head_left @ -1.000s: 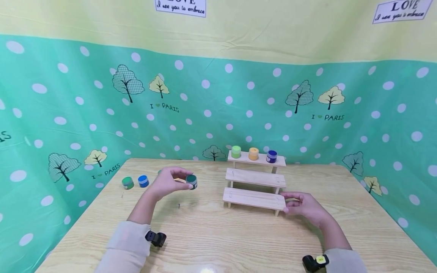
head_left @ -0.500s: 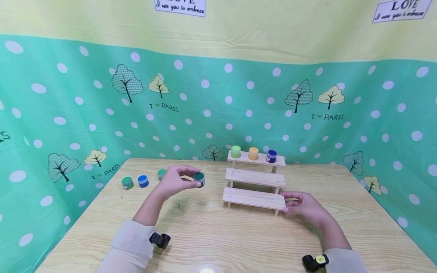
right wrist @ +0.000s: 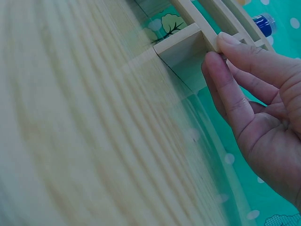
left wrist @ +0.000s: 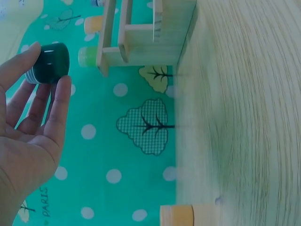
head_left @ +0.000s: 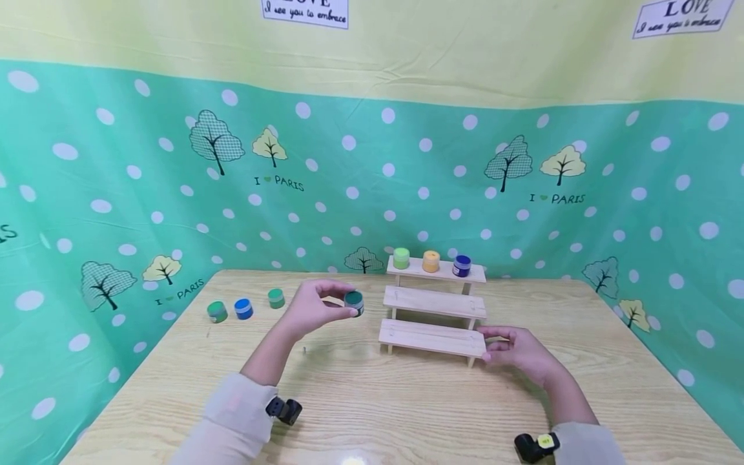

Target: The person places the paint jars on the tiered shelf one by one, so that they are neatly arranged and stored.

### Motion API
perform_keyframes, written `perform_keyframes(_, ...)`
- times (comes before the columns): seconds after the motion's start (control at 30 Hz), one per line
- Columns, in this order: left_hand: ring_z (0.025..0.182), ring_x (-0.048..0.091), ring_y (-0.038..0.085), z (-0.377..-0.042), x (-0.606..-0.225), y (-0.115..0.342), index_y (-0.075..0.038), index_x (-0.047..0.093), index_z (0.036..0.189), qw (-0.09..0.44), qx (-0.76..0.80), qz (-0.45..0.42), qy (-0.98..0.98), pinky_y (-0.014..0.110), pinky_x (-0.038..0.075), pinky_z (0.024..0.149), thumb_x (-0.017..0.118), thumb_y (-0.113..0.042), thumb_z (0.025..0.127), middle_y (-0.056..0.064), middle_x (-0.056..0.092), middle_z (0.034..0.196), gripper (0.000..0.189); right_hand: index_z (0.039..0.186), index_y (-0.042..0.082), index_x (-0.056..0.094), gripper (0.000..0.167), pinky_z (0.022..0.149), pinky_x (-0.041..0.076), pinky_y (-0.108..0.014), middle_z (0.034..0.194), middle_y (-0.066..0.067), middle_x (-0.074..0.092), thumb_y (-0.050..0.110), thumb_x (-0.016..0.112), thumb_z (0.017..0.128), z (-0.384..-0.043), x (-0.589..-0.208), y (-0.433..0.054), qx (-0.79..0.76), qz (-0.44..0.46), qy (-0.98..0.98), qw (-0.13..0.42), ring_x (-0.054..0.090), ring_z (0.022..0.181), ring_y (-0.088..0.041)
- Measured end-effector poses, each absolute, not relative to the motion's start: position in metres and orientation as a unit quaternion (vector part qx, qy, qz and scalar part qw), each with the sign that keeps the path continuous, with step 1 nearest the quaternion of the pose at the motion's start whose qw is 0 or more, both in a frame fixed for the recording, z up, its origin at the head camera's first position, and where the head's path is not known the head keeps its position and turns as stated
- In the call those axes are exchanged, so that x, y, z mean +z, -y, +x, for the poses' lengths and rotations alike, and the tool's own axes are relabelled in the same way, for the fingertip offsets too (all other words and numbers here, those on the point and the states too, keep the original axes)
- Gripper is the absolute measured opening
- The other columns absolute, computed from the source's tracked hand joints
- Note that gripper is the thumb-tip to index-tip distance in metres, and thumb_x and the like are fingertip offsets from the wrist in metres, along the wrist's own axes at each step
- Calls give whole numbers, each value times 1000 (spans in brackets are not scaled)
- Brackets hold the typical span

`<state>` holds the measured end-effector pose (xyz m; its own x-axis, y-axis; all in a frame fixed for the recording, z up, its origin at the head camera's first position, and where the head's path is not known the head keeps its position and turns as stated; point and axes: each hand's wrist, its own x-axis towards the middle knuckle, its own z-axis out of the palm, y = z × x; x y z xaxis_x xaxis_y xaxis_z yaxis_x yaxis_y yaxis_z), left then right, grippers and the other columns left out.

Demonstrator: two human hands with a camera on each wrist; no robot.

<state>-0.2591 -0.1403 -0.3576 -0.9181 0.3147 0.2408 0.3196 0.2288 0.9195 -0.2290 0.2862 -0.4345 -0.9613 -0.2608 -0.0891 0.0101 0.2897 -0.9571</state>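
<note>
My left hand holds a small dark green paint jar between thumb and fingers, raised over the table left of a three-step wooden display rack. In the left wrist view the jar's dark lid faces away from the palm. My right hand pinches the right end of the rack's lowest step; the right wrist view shows the thumb and a fingertip at the board's corner. On the top step stand a light green jar, an orange jar and a dark blue jar.
At the table's left stand a green jar, a blue jar and another green jar. An orange-yellow jar shows at the bottom of the left wrist view. A polka-dot curtain hangs behind the table.
My left hand has carried the dark green jar rightward, closer to the rack, uncovering a green jar behind it. The right hand stays at the lowest step.
</note>
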Motion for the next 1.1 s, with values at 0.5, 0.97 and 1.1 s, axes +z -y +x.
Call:
perform_keyframes(0.5, 94, 67, 31, -262, -352, 113, -3, 73, 108, 2, -587, -225, 778, 33, 58, 78, 86, -8, 73, 10, 68, 100, 38, 138, -14, 42, 70, 81, 57, -31, 120, -22, 60, 5, 78, 81, -228, -433, -287, -611, -102, -776, 122, 65, 95, -20)
perform_keyframes(0.97, 95, 64, 22, -268, -343, 85, -5, 73, 109, 1, -559, -272, 783, 30, 58, 78, 86, -8, 74, 7, 68, 99, 37, 138, -15, 40, 71, 81, 57, -33, 115, -23, 62, 5, 78, 81, -230, -433, -288, -610, -107, -775, 125, 67, 93, -22)
perform_keyframes(1.1, 94, 64, 21, -271, -339, 77, -5, 74, 108, 2, -556, -282, 781, 30, 58, 78, 86, -8, 74, 6, 68, 98, 37, 138, -15, 40, 71, 81, 57, -33, 116, -23, 62, 5, 78, 81, -229, -433, -288, -609, -108, -776, 125, 67, 94, -22)
